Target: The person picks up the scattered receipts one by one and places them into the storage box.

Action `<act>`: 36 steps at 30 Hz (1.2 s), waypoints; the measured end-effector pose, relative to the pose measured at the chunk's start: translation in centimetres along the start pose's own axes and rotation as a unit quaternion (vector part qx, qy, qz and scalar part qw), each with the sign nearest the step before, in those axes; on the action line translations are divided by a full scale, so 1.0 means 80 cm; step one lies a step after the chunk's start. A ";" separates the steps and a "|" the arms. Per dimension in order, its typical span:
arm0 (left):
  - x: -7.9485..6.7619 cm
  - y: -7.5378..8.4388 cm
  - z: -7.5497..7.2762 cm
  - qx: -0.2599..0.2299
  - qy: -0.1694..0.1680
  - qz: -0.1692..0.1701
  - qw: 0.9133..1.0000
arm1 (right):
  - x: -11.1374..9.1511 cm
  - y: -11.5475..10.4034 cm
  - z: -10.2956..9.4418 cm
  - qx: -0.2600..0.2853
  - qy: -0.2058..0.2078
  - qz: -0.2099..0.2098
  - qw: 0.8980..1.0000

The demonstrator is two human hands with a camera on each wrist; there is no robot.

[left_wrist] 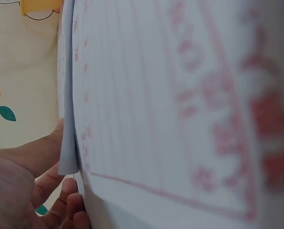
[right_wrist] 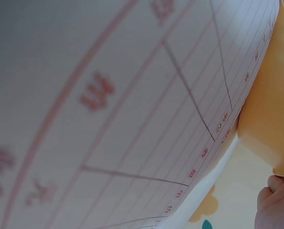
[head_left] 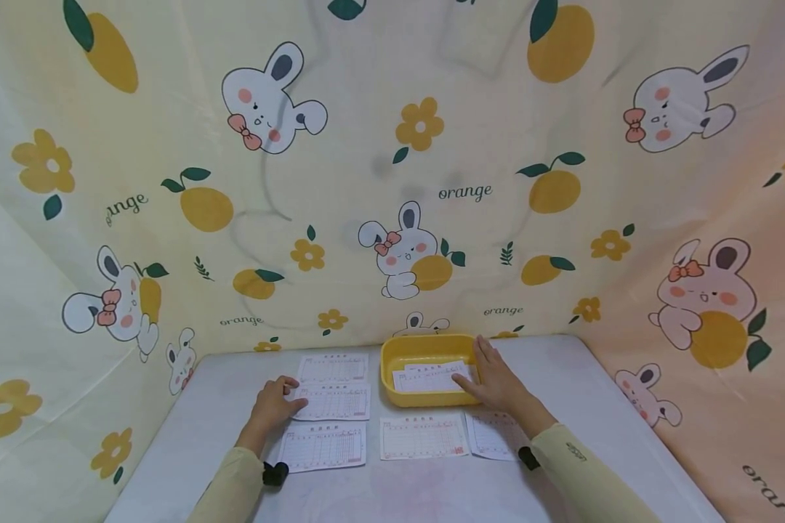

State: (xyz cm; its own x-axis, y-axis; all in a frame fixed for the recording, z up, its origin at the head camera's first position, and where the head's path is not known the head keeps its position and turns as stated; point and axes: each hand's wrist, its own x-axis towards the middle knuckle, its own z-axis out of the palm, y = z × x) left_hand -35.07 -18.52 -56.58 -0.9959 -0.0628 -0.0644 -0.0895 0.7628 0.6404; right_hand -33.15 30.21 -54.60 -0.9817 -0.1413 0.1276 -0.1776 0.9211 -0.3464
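Note:
My left hand (head_left: 273, 407) lies at the left edge of the middle slip (head_left: 333, 403) in a column of printed paper slips. Its thumb rests on that slip, and its index finger is near the border with the upper slip (head_left: 333, 369). In the left wrist view the thumb is partly behind a raised paper edge (left_wrist: 69, 160). My right hand (head_left: 500, 381) rests at the right end of a yellow basket (head_left: 399, 399), fingers straight along its side and thumb reaching over the front rim. Slips (head_left: 425, 379) lie inside the basket.
A lower slip (head_left: 323, 445) lies below the middle one. In front of the basket are another slip (head_left: 423, 437) and a slip (head_left: 490, 436) partly under my right forearm. A patterned curtain (head_left: 340, 240) rises behind the white table (head_left: 190, 436).

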 end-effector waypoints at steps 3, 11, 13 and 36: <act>-0.002 0.003 -0.002 0.002 -0.004 0.000 1.000 | 0.000 0.000 0.000 -0.002 0.001 -0.001 1.000; -0.005 0.008 -0.007 0.010 -0.015 0.003 1.000 | 0.002 0.001 0.001 -0.002 0.006 -0.005 1.000; -0.005 0.009 -0.007 0.013 -0.014 0.004 1.000 | 0.002 0.001 0.001 -0.003 0.005 -0.005 1.000; -0.001 0.000 -0.004 0.027 -0.017 0.007 0.999 | 0.001 0.000 0.002 0.005 0.009 0.002 1.000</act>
State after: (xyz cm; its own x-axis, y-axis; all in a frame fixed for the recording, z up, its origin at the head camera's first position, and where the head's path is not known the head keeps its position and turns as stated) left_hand -34.96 -18.74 -56.32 -0.9961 -0.0306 -0.0829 -0.0743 0.7970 0.5994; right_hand -33.23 30.16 -54.75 -0.9810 -0.1313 0.1426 -0.1746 0.9182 -0.3556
